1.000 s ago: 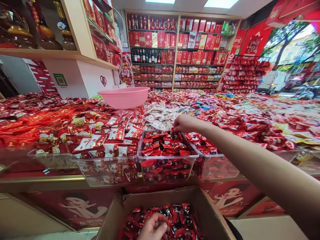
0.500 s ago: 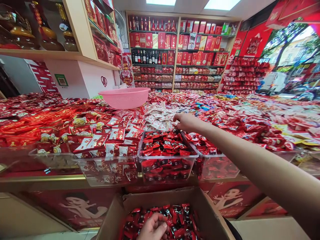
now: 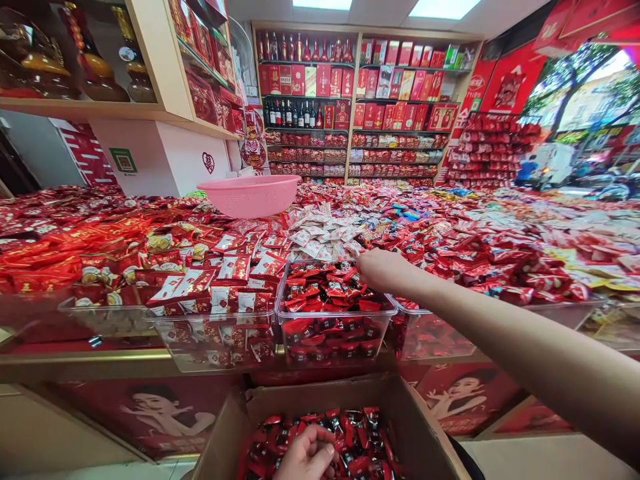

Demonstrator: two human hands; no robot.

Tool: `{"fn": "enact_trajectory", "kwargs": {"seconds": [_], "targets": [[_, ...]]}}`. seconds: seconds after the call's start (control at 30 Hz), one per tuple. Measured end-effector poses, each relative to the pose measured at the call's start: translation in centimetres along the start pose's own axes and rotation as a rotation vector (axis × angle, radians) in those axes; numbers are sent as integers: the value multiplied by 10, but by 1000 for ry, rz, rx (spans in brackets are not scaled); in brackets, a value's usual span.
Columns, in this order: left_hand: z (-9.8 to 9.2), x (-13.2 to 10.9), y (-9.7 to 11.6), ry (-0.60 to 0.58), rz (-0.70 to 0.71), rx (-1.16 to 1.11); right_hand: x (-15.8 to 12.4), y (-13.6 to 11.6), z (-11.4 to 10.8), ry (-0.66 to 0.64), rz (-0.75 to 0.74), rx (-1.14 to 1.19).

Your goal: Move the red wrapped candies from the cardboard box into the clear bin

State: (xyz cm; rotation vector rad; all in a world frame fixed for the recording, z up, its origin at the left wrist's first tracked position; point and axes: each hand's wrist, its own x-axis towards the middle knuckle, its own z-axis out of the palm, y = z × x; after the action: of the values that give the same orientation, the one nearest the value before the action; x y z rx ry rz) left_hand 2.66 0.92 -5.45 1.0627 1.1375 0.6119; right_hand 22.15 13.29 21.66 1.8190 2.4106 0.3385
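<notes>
Right hand [image 3: 383, 270] curled, contents hidden, over the clear bin [image 3: 336, 313] that pens red packets [image 3: 333, 288] just beside it; left hand [image 3: 311, 457] half-curled, grip unclear, above packets [image 3: 367, 440] the carton [image 3: 427, 430] keeps together.

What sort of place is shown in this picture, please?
Probably a shop for sweets and gifts: clear plastic bins packed with small wrapped packets stand in a row, and wall shelves hold bottles and red boxes.

A cardboard box [image 3: 325, 395] holding wrapped candies [image 3: 357, 440] stands in front of the worktop [image 3: 100, 359]. At its front edge, a candy bin [image 3: 335, 313] sits between two neighbouring bins [image 3: 210, 320]; behind, leftward, is a colander [image 3: 250, 197], with wall shelves [image 3: 353, 100] beyond.
</notes>
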Motion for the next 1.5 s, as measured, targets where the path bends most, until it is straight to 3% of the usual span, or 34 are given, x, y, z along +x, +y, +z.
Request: {"fn": "enact_trajectory", "kwargs": {"seconds": [0.23, 0.5, 0.7, 0.8, 1.0, 1.23, 1.4, 1.5], "targets": [[1, -2, 3, -4, -9, -3, 11, -6, 6, 104, -39, -22], [1, -3, 4, 13, -14, -23, 29, -11, 15, 57, 3, -11], [1, -2, 3, 16, -2, -34, 26, -10, 7, 21, -12, -3], [2, -3, 4, 25, 0, -32, 22, -15, 0, 23, -66, 17], [3, -4, 7, 46, 3, -25, 17, -31, -3, 14, -339, 83], [4, -3, 4, 54, -6, -54, 19, -32, -3, -7, -339, 102], [4, -2, 3, 53, 0, -52, 25, -25, -5, 143, -310, 93], [3, 0, 1, 52, 3, -43, 29, -24, -2, 120, -382, 158]]}}
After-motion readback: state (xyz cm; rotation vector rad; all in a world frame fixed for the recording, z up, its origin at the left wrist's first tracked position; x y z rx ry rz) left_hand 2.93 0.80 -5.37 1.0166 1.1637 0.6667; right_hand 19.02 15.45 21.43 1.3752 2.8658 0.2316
